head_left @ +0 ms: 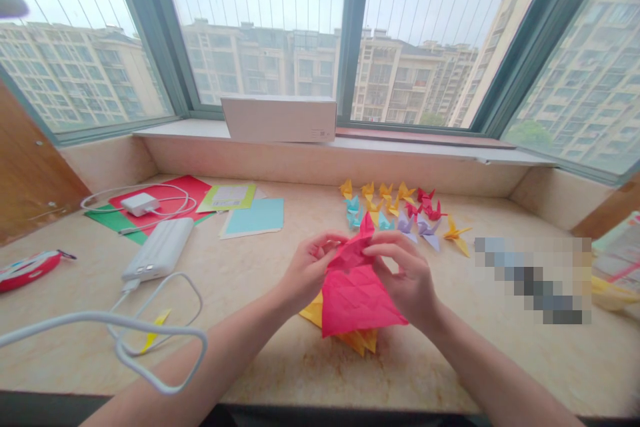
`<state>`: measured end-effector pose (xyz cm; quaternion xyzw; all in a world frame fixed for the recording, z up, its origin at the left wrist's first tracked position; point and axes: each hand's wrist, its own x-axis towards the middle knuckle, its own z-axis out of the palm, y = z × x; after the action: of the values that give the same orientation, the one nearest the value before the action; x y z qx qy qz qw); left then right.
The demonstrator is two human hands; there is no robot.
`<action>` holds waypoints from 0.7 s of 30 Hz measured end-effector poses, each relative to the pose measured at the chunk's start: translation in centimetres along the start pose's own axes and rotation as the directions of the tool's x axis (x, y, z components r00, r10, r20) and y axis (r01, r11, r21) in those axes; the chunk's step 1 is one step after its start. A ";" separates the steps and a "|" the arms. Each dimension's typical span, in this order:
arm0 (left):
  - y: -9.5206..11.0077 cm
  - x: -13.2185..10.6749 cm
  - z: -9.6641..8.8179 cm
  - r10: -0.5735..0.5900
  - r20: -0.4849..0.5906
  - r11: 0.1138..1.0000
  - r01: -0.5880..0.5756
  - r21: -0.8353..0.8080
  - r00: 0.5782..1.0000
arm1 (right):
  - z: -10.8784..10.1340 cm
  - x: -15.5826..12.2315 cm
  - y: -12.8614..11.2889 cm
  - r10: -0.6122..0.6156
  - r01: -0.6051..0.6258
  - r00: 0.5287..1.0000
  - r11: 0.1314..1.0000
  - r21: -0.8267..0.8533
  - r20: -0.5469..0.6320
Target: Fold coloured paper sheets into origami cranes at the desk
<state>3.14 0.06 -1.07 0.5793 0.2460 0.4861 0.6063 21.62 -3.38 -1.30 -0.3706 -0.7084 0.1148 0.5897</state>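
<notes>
My left hand (313, 261) pinches the left side of a piece of red origami paper (354, 250), folded with one point sticking up. My right hand (407, 273) grips the same piece from the right, thumb and fingers closed on its edge. Just below them is a creased red sheet (357, 300); whether it is joined to the folded piece I cannot tell. Yellow folded papers (313, 311) peek out from under that sheet on the counter. Beyond my hands stand rows of small folded paper cranes in yellow, light blue, red and lilac, among them a yellow crane (456, 235).
To the left lie a white power bank (159, 250) with a looping cable (200, 333), a white charger (140, 204) and coloured paper sheets (257, 217). A red-and-white object (33, 271) is at far left. A white box (280, 120) stands on the window ledge. A blurred patch covers something right.
</notes>
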 end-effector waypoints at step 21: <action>0.0 -0.4 0.5 0.240 -0.027 0.905 -0.213 0.369 0.970 | 0.8 -0.1 0.3 0.340 -0.343 0.939 0.935 0.095 0.039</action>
<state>3.40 -0.55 -1.03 0.6881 0.2844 0.5199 0.4188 21.00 -2.99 -1.83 -0.4566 -0.6332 0.2549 0.5706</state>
